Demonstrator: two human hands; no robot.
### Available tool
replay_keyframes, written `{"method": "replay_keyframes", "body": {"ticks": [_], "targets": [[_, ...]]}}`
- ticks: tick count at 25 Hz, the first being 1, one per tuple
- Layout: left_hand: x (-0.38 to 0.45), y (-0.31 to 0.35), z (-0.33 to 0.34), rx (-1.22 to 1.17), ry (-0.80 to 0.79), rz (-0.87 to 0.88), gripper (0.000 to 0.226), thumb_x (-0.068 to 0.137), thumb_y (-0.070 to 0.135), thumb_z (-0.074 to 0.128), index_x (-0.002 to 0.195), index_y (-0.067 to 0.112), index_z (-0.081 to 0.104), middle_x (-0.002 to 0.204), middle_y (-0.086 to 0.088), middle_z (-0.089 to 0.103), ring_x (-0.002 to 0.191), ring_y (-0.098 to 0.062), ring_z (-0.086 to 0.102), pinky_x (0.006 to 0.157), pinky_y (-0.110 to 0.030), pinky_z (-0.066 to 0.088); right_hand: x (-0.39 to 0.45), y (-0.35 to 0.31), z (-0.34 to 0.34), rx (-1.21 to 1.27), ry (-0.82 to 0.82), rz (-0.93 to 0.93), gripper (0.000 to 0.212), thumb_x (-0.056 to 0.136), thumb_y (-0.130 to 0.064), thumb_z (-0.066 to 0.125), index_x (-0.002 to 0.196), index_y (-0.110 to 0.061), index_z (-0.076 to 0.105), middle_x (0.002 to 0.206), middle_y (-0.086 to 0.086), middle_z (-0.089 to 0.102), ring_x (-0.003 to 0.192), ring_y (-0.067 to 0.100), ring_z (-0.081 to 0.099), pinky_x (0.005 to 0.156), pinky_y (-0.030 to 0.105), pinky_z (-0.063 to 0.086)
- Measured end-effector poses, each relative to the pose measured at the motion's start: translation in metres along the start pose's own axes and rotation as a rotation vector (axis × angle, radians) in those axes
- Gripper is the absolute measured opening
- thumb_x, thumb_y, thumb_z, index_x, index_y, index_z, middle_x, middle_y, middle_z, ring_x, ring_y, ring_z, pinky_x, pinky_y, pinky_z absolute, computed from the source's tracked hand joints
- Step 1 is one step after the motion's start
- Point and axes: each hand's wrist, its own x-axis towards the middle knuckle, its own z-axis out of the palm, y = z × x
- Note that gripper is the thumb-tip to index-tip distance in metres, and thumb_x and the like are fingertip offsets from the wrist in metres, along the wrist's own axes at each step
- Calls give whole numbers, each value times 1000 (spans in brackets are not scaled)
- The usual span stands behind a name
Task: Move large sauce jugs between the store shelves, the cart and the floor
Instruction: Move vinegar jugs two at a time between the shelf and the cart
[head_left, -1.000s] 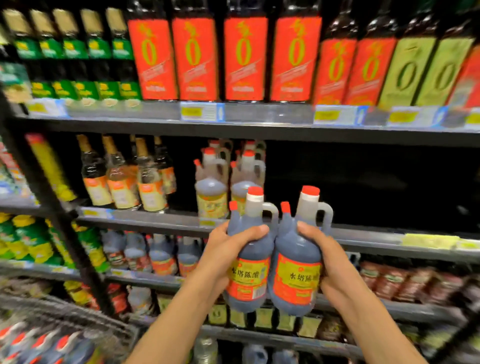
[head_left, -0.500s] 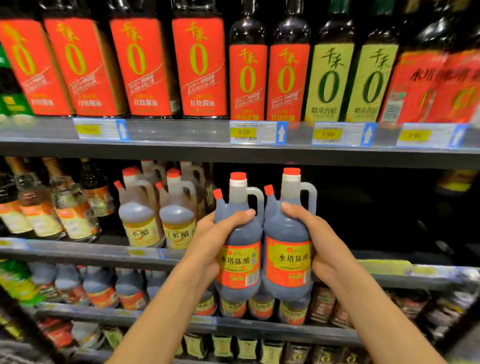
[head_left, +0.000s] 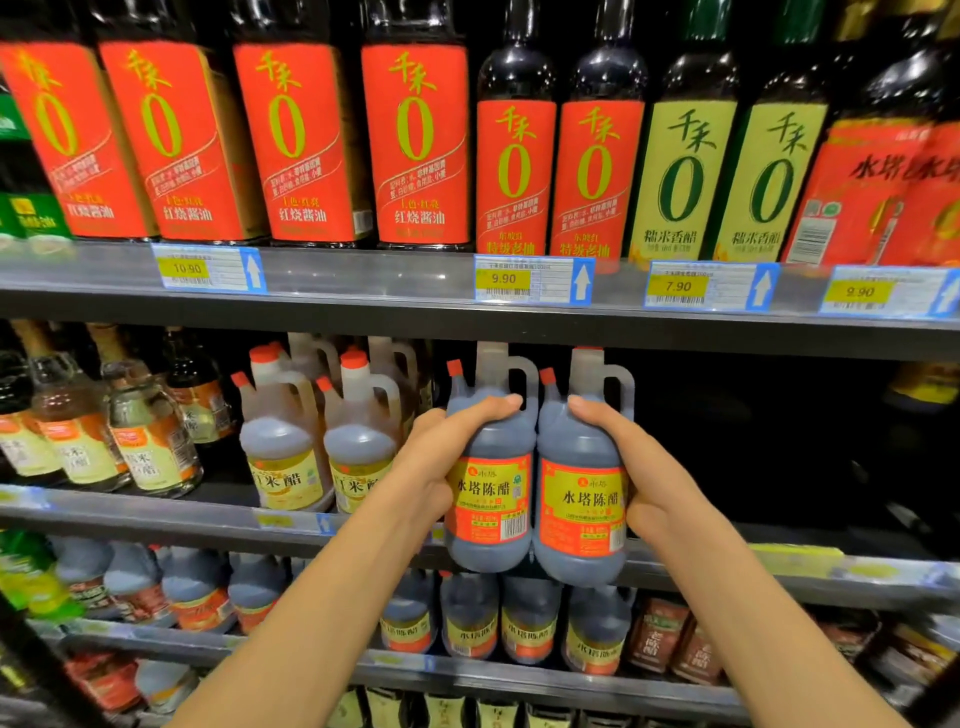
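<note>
Two dark plastic vinegar jugs with red caps and red-and-yellow labels are in my hands, held side by side and touching each other, upright, in front of the middle shelf (head_left: 156, 514). My left hand (head_left: 441, 457) wraps round the left jug (head_left: 491, 467), thumb across its shoulder just under the moulded handle, fingers curled behind it. My right hand (head_left: 631, 467) grips the right jug (head_left: 579, 478) the same way, thumb laid over the shoulder, palm against the label's right edge. Both jugs hang in the air: their bottoms sit lower than the front lip of the middle shelf, and their caps reach up near the underside of the top shelf (head_left: 389, 280).

Behind the right jug the middle shelf is dark. To the left of my hands stand pale rice-vinegar jugs with red caps (head_left: 283, 441), and further left clear glass bottles with orange labels (head_left: 150, 441). On the top shelf stand tall dark bottles with red labels (head_left: 291, 140) and, to the right, dark bottles with yellow-green labels (head_left: 680, 176); yellow price tags (head_left: 503, 279) are clipped to its front edge. On the shelf below my hands a row of more dark jugs with the same red-and-yellow labels (head_left: 524, 623) faces outward.
</note>
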Motion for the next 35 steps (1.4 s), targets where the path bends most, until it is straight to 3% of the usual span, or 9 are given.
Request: {"method": "replay_keyframes", "body": {"ticks": [7,10,13,16,20,22,25,30,35], "targets": [[31,1,-4,-52,26,1,49,68,30,92,107,7,72,89,-14,79,83,-33,77,81,-47,62,35,-1,8,4,22,-30,29,82,-37,80,98,-13,76,92,14,80,71,27,77,71,38,60],[43,0,-2,-98,28,28,47,67,25,93,107,10,73,92,-14,79,82,-33,77,79,-44,62,51,2,11,40,31,-72,42,82,-34,81,115,-10,72,95,14,80,75,27,78,60,31,59],[55,-12,-1,-75,74,143,39,70,20,91,104,13,73,94,-11,80,83,-31,77,83,-48,62,67,12,10,43,63,-118,55,81,-33,82,127,-8,64,99,15,79,83,31,78,65,34,60],[66,-27,-5,-40,92,196,37,73,19,90,105,13,73,96,-7,80,87,-29,77,88,-53,60,77,24,8,17,99,-188,40,85,-26,78,119,-8,67,97,14,79,82,31,78,71,38,61],[79,-40,-9,28,146,231,62,54,38,94,108,16,74,103,-6,79,96,-28,75,94,-53,57,88,43,5,12,104,-221,33,87,-22,76,116,-10,69,102,14,79,86,29,77,78,40,59],[84,-45,-12,45,168,250,51,62,32,95,106,19,73,106,-5,78,100,-27,74,96,-51,57,91,49,4,-2,87,-233,30,87,-21,75,114,-12,69,100,10,80,86,27,77,77,39,59],[90,-49,-17,46,164,271,34,74,21,89,102,24,71,109,-4,76,103,-25,72,96,-46,57,94,55,4,-65,83,-246,44,79,-30,79,119,-13,68,105,9,79,94,28,77,84,43,59],[80,-53,-18,63,142,302,34,78,22,85,104,31,64,100,16,72,94,-4,69,69,-13,52,95,60,-1,-104,60,-286,64,74,-44,81,129,-17,63,118,6,76,104,21,74,90,40,58],[68,-66,-24,160,201,292,66,73,38,89,128,22,56,114,10,68,104,-9,66,83,-25,51,85,72,-7,-2,102,-309,78,72,-48,78,139,-19,51,127,1,69,103,11,74,79,27,59]]}}
